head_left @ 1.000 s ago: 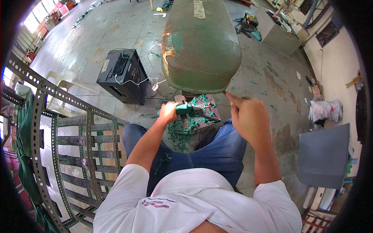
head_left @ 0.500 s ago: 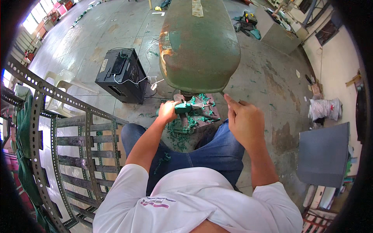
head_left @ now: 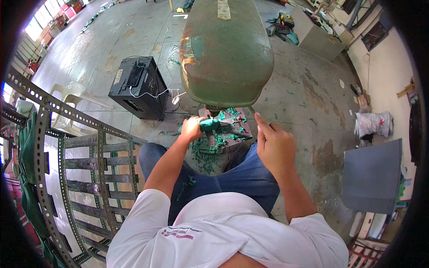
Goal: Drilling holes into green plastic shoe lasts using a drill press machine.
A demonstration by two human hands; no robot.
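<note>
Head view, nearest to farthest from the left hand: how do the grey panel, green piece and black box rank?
1. Green piece: nearest, in the left hand.
2. Black box: on the floor, beyond the hand and to its left.
3. Grey panel: farthest, well over to the right.

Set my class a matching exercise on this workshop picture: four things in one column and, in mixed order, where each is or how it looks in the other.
Column one
1. left hand
2. right hand
3. black box
4. grey panel

Column two
A. toward the right edge of the picture
B. closed around a green piece
C. standing on the floor, with a white cable across it
D. index finger stretched out, nothing visible in its grasp

Right pairs
1-B, 2-D, 3-C, 4-A
</note>
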